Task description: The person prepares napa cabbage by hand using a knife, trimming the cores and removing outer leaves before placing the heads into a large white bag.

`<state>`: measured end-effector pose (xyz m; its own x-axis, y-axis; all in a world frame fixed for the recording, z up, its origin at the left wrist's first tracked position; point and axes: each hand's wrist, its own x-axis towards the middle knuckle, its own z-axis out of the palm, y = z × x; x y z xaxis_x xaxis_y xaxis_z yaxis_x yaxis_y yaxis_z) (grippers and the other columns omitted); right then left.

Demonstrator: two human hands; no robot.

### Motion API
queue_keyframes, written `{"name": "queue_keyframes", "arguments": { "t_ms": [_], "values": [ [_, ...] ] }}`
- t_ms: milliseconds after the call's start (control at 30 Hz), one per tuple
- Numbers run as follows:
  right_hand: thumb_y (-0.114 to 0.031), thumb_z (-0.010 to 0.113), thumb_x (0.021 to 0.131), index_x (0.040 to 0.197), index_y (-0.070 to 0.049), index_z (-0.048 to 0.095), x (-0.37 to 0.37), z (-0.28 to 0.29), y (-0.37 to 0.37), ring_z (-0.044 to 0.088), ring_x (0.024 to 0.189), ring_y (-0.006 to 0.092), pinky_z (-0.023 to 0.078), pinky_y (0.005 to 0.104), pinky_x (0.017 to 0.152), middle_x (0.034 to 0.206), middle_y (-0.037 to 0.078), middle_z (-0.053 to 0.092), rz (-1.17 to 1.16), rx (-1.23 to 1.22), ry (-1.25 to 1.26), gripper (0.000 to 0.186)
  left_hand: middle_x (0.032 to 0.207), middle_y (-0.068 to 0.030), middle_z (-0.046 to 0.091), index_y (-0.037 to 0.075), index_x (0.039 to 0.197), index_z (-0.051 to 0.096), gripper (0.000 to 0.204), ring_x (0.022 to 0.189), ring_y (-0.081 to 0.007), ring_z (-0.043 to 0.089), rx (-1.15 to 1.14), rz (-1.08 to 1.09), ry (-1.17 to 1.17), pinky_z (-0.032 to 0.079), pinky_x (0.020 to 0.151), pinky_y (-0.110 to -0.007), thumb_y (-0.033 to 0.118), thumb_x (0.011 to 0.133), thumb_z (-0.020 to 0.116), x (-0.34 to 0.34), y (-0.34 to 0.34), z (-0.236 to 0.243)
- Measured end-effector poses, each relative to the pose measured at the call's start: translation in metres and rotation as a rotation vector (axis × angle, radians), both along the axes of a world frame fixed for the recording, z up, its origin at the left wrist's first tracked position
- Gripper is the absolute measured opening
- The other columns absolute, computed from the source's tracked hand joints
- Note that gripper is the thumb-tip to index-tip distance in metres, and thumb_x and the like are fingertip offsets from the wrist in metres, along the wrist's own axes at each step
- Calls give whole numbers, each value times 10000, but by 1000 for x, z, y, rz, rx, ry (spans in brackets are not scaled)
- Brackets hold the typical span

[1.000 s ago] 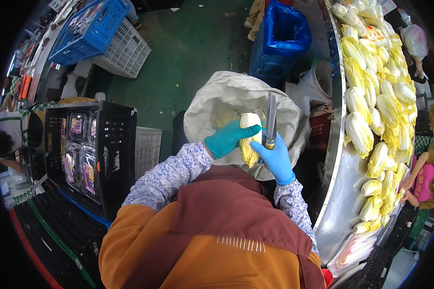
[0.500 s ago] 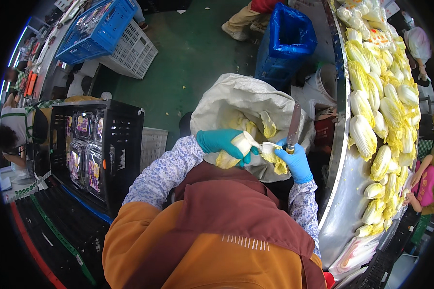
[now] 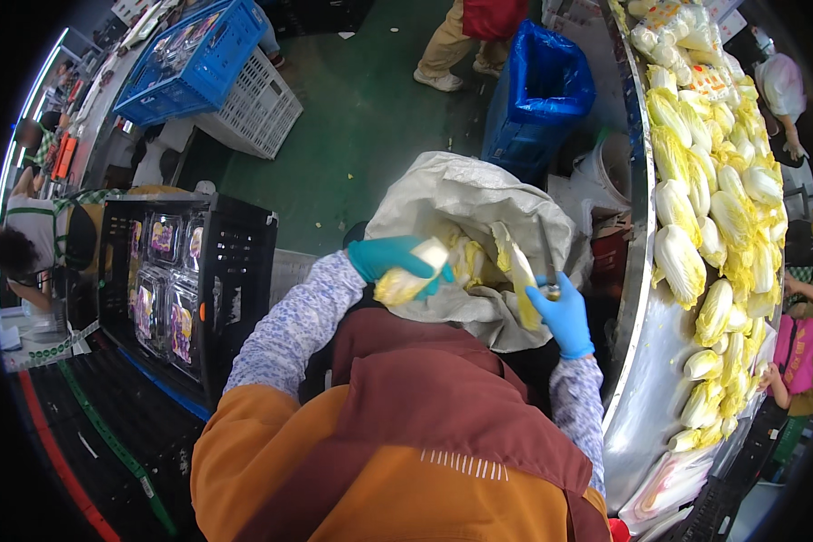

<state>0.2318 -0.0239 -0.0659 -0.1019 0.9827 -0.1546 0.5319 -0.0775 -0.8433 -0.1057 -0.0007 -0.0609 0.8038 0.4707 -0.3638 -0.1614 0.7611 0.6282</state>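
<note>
My left hand [image 3: 384, 260], in a teal glove, is closed around a small napa cabbage [image 3: 429, 256], its pale base toward the right and its yellow leaves toward me. My right hand [image 3: 565, 318], gloved in blue, grips a knife [image 3: 546, 246] whose blade points away from me. A loose cabbage leaf [image 3: 515, 266] stands by the right fingertips, over the sack; whether the fingers touch it I cannot tell. Below both hands the white woven sack [image 3: 415, 185] gapes, with yellowish leaves [image 3: 465, 257] inside.
Many napa cabbages [image 3: 682, 262] lie on the metal table [image 3: 637, 425] at my right. A blue-lined bin [image 3: 515, 126] stands beyond the sack. On the left, a black crate [image 3: 235, 289] holds clear packs. A person's legs [image 3: 443, 45] show at the far side.
My hands have moved apart. The leaf that stretched between the cabbage and my right hand is now separate, hanging over the sack. The person at the far side has shifted.
</note>
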Motion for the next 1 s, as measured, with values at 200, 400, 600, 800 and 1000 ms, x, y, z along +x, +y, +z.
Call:
{"name": "queue_keyframes", "arguments": {
  "t_ms": [200,400,600,800,1000],
  "values": [
    [-185,696,795,990,-36,574,-33,23,-6,644,718,283,515,351,633,851,131,621,78,263,-177,275,892,-87,648,-1,1110,575,395,794,-163,641,253,217,254,526,712,-290,207,809,722,58,-4,33],
    [-128,661,782,1045,-74,579,-43,51,-14,639,684,258,512,346,581,842,95,613,277,357,-282,280,891,-82,651,20,1034,592,364,796,-161,630,662,333,447,509,728,-296,216,775,754,71,-9,33],
    [-73,686,741,1044,-79,598,-52,55,-12,625,644,258,496,331,566,800,93,598,292,439,-440,316,907,-112,638,46,992,618,356,817,-245,615,933,372,601,479,725,-342,266,751,761,75,-12,41],
    [-91,700,723,1048,-92,581,-56,54,-12,611,653,259,484,342,565,805,81,573,268,449,-588,347,910,-133,644,49,977,625,350,812,-293,623,942,417,661,477,698,-368,281,748,751,77,-13,47],
    [-118,700,727,965,-96,551,-58,46,-12,596,637,256,476,354,548,777,73,551,236,464,-544,283,908,-147,648,40,997,619,377,816,-322,624,993,467,715,484,703,-378,290,746,750,79,-14,48]
  ]
}}
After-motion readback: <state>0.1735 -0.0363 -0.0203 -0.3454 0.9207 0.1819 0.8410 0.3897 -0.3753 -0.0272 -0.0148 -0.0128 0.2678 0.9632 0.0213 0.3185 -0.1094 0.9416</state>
